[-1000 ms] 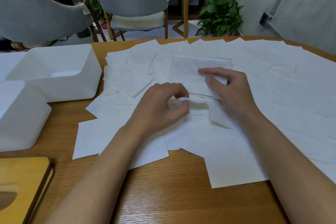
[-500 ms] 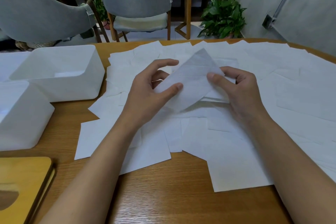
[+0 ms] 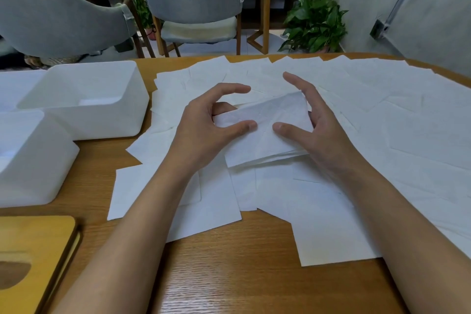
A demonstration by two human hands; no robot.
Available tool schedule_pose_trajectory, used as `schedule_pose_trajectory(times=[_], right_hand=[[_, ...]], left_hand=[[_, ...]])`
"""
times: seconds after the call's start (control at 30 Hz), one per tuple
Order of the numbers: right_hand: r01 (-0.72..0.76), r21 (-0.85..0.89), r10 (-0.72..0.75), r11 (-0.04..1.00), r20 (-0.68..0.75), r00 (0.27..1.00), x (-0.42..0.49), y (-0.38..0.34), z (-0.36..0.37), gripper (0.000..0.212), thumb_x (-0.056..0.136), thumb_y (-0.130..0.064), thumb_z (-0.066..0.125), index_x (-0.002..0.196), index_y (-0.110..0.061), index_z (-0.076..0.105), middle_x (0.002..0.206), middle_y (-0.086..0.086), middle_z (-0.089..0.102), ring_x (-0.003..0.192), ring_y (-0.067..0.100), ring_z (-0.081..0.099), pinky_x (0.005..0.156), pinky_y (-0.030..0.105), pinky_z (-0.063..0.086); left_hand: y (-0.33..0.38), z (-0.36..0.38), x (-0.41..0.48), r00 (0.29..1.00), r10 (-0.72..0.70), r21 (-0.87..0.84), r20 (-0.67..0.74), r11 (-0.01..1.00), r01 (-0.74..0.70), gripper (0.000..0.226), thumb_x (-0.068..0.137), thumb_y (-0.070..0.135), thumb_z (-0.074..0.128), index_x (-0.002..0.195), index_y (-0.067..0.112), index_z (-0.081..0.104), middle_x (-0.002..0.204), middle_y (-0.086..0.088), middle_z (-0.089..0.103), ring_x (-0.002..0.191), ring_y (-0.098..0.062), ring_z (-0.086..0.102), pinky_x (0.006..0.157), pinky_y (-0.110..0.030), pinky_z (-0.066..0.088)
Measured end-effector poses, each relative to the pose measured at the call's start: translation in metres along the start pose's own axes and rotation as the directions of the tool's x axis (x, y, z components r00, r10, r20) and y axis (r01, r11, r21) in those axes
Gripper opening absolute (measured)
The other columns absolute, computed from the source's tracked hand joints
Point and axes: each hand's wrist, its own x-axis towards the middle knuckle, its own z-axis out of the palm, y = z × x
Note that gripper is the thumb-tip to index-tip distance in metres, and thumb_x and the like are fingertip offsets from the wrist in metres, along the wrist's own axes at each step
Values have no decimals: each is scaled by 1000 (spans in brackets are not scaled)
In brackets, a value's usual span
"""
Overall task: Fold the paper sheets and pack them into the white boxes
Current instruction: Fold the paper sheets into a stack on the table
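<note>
Head camera: my left hand (image 3: 201, 135) and right hand (image 3: 331, 137) each pinch the folded sheet (image 3: 267, 146) under a thumb, forefingers lifted, so I judge its layers could slip askew.

Apparently folded sheet (image 3: 267, 140) atop scattered sheets (image 3: 407, 135); white boxes (image 3: 102, 122) left

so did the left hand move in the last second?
Yes. The left hand shifted slightly toward the far white box, now holding the folded sheet.
</note>
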Motion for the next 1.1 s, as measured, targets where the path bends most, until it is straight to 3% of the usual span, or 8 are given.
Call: schedule_pose_trajectory(times=[0.07,0.23,0.37,0.53,0.7,0.83,0.93,1.1], right_hand=[[0,-37,0,999,-10,1000,0,-2,1,74,97,-24,75,154,-51,36,160,-35,31,151,-4,25,117,19,23],[7,-24,-9,1000,-66,998,0,-2,1,75,96,-21,75,153,-50,36,161,-26,34,151,10,33,127,53,26],[10,227,7,974,-76,997,1,0,-2,75,92,-21,76,149,-49,37,153,1,51,131,27,60,108,57,52],[27,228,-19,973,-36,999,-2,-1,-3,54,96,-12,74,136,-41,54,131,3,66,110,24,70,90,43,59],[-25,104,40,994,-151,988,0,3,-5,31,97,-3,68,115,-24,81,119,-16,76,118,3,67,108,31,51],[-38,84,66,996,-366,928,6,9,-13,35,98,-1,65,119,-24,79,120,-22,74,117,-10,62,105,12,45],[-59,79,86,995,-389,917,7,13,-13,35,97,-2,65,119,-26,79,120,-23,74,117,-11,62,106,12,45],[-60,79,84,995,-357,930,5,12,-9,35,97,-4,65,116,-29,80,120,-24,74,118,-11,61,104,9,44]], left_hand=[[-1,0,1,1000,19,3,-11,1000,-19,53,82,28,88,129,38,65,114,23,69,100,-6,71,85,-20,61],[-8,9,3,978,59,65,-202,997,-47,63,80,46,87,135,43,56,119,21,63,107,-1,62,81,-16,55],[-7,16,2,975,-164,-116,-150,982,148,58,89,55,74,141,45,50,127,29,53,112,9,55,83,-9,50],[-4,13,-1,980,-163,-223,-115,965,135,46,95,31,77,137,31,59,115,23,69,95,-1,73,69,-17,57],[-13,19,0,984,-51,-74,-170,996,39,64,91,31,82,143,36,44,115,10,67,101,-5,67,83,-24,60],[-28,17,0,974,198,286,111,932,-222,42,85,36,85,122,26,66,119,11,64,108,-5,61,89,-32,54],[-34,16,-2,927,158,373,340,882,-287,37,80,53,86,109,32,75,115,16,64,110,-6,58,94,-36,51],[-30,19,-4,925,225,401,305,851,-339,29,83,43,86,108,30,78,112,14,66,106,-9,59,90,-36,50]])
